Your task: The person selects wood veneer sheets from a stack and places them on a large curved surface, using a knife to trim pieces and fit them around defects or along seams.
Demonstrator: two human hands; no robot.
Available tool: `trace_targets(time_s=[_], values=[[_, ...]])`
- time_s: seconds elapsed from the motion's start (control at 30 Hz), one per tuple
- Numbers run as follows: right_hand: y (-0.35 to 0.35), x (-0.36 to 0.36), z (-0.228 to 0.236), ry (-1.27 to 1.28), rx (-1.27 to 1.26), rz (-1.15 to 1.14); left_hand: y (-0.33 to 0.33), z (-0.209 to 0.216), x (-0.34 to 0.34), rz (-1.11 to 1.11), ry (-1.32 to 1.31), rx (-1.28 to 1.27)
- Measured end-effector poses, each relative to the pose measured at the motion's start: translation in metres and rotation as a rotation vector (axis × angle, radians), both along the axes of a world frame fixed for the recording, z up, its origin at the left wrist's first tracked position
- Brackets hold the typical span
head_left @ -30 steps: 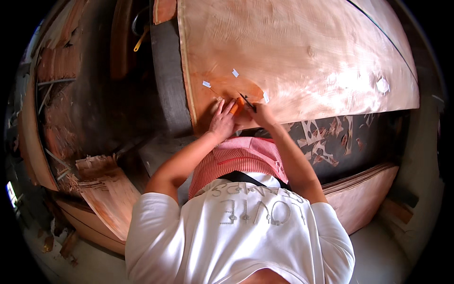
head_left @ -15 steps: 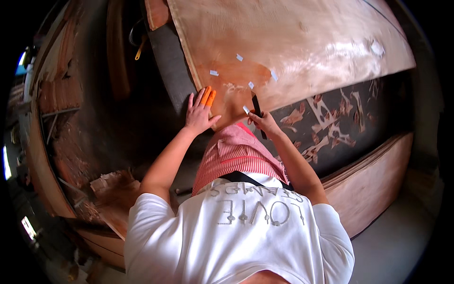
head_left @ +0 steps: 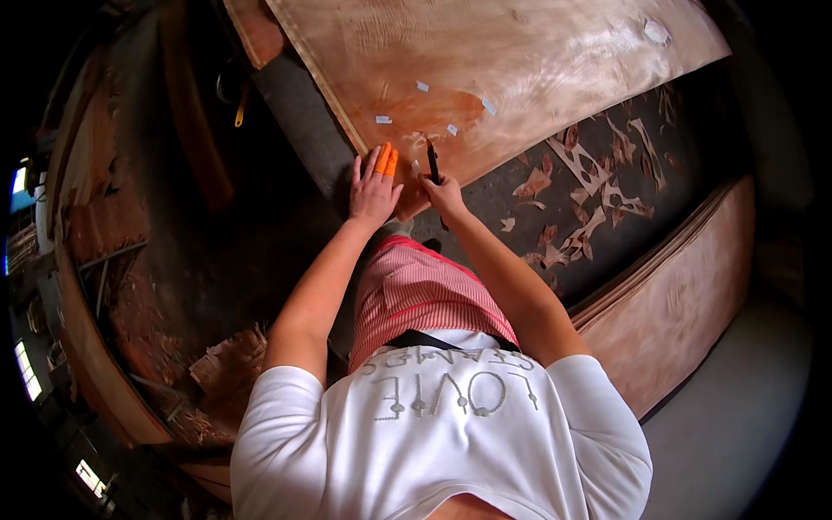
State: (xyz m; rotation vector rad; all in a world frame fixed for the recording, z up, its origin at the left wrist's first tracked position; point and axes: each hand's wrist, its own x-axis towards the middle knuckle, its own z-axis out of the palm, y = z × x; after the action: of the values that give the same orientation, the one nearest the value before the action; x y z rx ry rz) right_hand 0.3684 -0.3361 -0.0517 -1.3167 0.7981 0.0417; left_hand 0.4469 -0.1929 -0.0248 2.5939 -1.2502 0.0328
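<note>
My left hand [head_left: 374, 195] lies with its fingers stretched out on the near left edge of a large tan wood veneer sheet [head_left: 537, 61]. Two of its fingers wear orange covers [head_left: 386, 160]. Close to its right, my right hand [head_left: 444, 192] is closed around a slim black knife [head_left: 433, 160]. The knife points away from me, its tip over a reddish-brown patch [head_left: 433, 114] in the sheet. Small white tape pieces, such as this tape [head_left: 383, 120], lie around the patch. Another tape piece [head_left: 416, 165] sits between my hands.
Torn veneer scraps [head_left: 594, 186] lie on the dark surface to the right. A stack of veneer sheets [head_left: 676, 303] stands at the lower right. Broken brown veneer [head_left: 230, 364] is piled at the lower left. A yellow-handled tool [head_left: 240, 113] hangs beyond the sheet's left edge.
My right hand has moved left with the knife, closer to my left hand. The knife tip has moved left over the patch. The whole view has shifted slightly; my left hand stays on the edge.
</note>
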Motion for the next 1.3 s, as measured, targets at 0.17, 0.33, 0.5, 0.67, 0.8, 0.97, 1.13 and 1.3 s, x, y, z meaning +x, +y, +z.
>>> trace_targets(time_s=[0.17, 0.33, 0.5, 0.67, 0.8, 0.97, 1.13, 1.3], values=[[0.009, 0.005, -0.007, 0.014, -0.066, -0.055, 0.000, -0.014, 0.005, -0.269, 0.003, -0.053], [0.007, 0.004, -0.009, 0.083, -0.047, -0.133, -0.004, -0.013, 0.009, -0.312, -0.019, 0.079], [-0.007, -0.042, 0.000, 0.137, 0.150, -0.180, 0.003, 0.001, 0.005, -0.441, 0.060, 0.076], [-0.021, -0.130, 0.010, 0.233, 0.076, -0.256, -0.001, 0.026, 0.059, -0.225, 0.024, -0.092], [-0.027, -0.187, 0.012, 0.281, 0.026, -0.311, 0.011, 0.003, 0.115, 0.085, -0.093, 0.062], [-0.029, -0.187, 0.019, 0.241, 0.004, -0.353, 0.021, 0.010, 0.059, 0.015, -0.025, 0.212], [-0.027, -0.142, 0.019, 0.100, -0.105, -0.321, 0.035, 0.011, -0.037, -0.213, 0.109, 0.155], [-0.030, -0.086, 0.009, 0.002, -0.391, -0.237, 0.046, 0.022, -0.018, -0.461, 0.324, -0.026]])
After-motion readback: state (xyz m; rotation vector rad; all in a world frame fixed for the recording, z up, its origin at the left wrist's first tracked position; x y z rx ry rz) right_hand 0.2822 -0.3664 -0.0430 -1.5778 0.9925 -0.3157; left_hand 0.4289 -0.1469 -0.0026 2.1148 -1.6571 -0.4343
